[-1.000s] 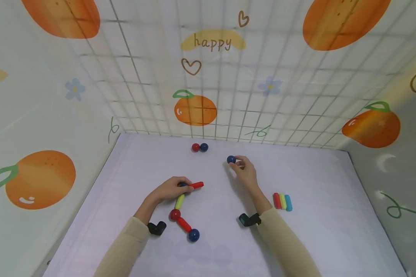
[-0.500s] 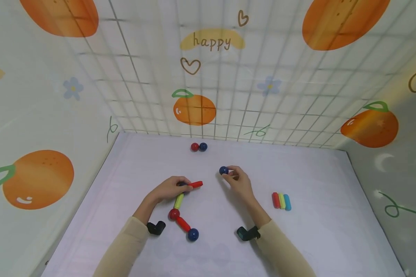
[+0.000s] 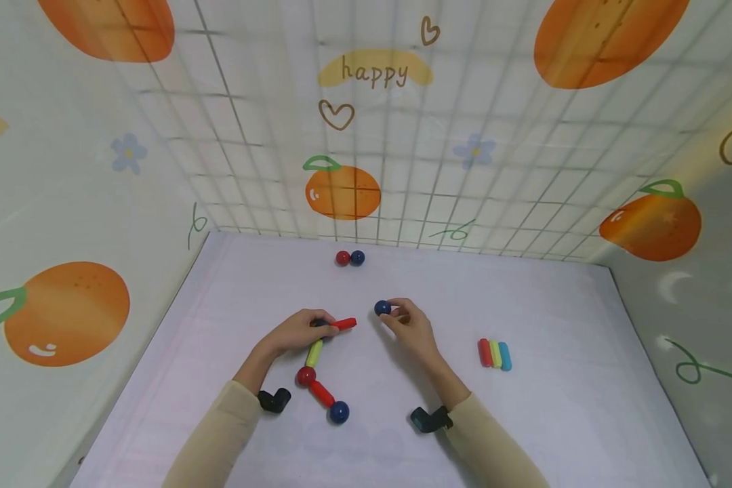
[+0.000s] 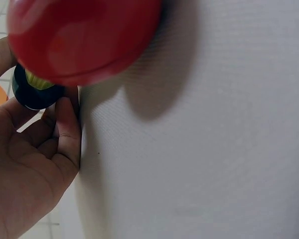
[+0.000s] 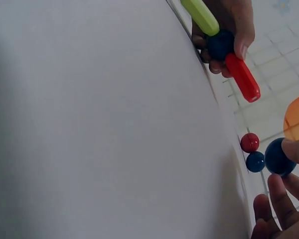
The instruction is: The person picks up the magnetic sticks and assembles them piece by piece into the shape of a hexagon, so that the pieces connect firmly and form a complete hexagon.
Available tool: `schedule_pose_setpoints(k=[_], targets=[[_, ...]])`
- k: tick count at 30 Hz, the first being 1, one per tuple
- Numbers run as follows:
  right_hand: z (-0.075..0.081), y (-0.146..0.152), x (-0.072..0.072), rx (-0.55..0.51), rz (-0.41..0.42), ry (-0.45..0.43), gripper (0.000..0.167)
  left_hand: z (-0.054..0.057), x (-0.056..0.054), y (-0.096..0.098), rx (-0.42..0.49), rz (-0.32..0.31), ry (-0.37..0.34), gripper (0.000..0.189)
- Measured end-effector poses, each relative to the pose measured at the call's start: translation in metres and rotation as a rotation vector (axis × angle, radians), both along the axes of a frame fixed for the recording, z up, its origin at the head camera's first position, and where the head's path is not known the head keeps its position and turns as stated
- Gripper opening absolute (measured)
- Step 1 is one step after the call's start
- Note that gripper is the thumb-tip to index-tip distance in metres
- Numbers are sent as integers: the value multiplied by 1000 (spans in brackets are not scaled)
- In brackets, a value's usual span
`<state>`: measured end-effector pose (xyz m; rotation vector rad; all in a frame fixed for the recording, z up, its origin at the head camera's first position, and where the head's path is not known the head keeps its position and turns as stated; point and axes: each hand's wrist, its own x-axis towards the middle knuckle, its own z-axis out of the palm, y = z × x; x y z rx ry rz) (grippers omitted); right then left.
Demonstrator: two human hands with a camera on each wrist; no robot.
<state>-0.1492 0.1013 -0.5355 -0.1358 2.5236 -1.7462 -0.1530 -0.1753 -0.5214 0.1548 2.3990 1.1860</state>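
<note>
My left hand (image 3: 300,331) grips a dark blue ball (image 5: 220,45) that joins a yellow-green rod (image 3: 314,354) and a red rod (image 3: 345,324). From the yellow-green rod the chain runs on to a red ball (image 3: 306,376), a second red rod (image 3: 322,393) and a blue ball at the near end (image 3: 339,412). The free red rod points right, toward my right hand (image 3: 413,330). Between thumb and fingertips, that hand pinches a loose blue ball (image 3: 382,308), held a short gap from the rod's tip. In the left wrist view the red ball hides part of the held joint.
A red ball (image 3: 342,257) and a blue ball (image 3: 357,257) sit side by side at the back of the white table (image 3: 555,420). To the right lie a red rod (image 3: 484,352), a yellow one (image 3: 495,354) and a blue one (image 3: 505,356) in a row.
My right hand has brought its blue ball left and nearer to me, closer to the free red rod. The left hand and the chain have stayed practically where they were.
</note>
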Motion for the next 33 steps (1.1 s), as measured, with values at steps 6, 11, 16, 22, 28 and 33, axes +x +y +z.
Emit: schedule_pose_setpoints(k=[6, 11, 16, 22, 28, 33], targets=[[0, -7, 5, 11, 36, 4, 35, 1, 0, 0, -13, -9, 11, 23], [-4, -13, 6, 34, 59, 14, 34, 4, 1, 0, -8, -10, 11, 24], [-6, -20, 7, 45, 81, 14, 34, 6, 1, 0, -6, -6, 1, 25], [-6, -27, 7, 48, 99, 32, 34, 5, -1, -1, -2, -10, 0, 25], [-5, -29, 5, 48, 106, 35, 34, 3, -2, -1, -4, -20, 4, 25], [-7, -30, -1, 55, 161, 57, 33, 3, -1, 0, -16, -70, 24, 28]])
